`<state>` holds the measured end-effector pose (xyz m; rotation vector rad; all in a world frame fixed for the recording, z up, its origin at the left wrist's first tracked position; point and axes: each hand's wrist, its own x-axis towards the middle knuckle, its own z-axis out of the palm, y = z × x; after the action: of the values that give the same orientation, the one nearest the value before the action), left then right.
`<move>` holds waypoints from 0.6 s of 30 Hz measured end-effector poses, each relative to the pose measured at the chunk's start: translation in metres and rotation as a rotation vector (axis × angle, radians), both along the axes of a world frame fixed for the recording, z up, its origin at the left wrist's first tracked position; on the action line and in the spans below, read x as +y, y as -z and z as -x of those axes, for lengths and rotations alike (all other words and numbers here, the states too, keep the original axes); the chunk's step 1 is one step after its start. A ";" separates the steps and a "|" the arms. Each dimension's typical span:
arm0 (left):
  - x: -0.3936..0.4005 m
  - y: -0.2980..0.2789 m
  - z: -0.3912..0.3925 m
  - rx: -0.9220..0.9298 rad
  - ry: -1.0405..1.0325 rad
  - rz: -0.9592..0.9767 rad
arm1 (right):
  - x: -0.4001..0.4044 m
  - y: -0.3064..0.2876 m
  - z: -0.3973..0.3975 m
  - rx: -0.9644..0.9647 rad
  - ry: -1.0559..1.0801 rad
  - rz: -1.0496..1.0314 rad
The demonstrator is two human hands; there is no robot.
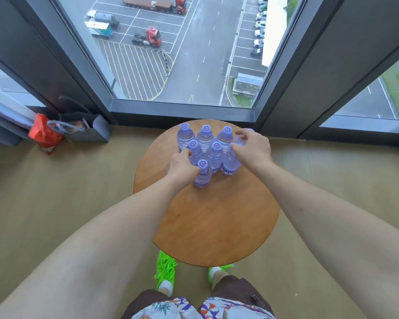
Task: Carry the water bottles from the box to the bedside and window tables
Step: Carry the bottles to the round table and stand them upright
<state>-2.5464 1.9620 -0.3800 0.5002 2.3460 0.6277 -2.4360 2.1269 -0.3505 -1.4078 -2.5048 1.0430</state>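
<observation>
View from above, looking down at a round wooden worktop [207, 222] set by a floor-to-ceiling window [182, 54] w/ a car park far below. A cluster of small clear water bottles [205, 137] w/ purple caps stands upright on the far half of the worktop, packed touching each other in rows narrowing toward the near side. At least seven show; one or more may be hidden under the hands.

Both bare arms reach in from the near edge. The left hand [182, 164] sits on the left flank of the cluster, fingers curled against the near front bottle [203, 173] and the one behind it; looks like a hold or a nudge, can't tell how firm. The right hand [251, 148] is on the right flank, fingers curled over the far-right bottle [241, 140], thumb side against a nearer one, so it covers most of both.

Handling, as a judgement: full bottles, approx moderate weight each, thin plastic that gives if squeezed, smooth and maybe slippery. Tall and narrow, so easy to tip, and one knock could topple neighbours. Best grip is round the body below the shoulder, or the neck under the cap.

Also in view: grey bag [88, 130] and red bag [44, 132] on the floor at far left, green shoes [165, 268] under the near edge. No box visible.
</observation>
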 end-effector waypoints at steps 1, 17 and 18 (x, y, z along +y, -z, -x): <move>0.000 -0.006 -0.004 0.012 -0.006 -0.005 | 0.000 -0.006 0.004 -0.007 -0.038 -0.009; -0.285 -0.143 0.010 0.492 -0.232 0.053 | -0.298 -0.112 0.082 0.088 -0.753 -0.177; -0.320 -0.147 0.007 0.507 -0.268 0.062 | -0.332 -0.117 0.083 0.107 -0.792 -0.195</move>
<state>-2.5535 1.6418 -0.2326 0.3463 2.9373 0.5970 -2.5190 1.7948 -0.2334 -0.2682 -3.0207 0.8677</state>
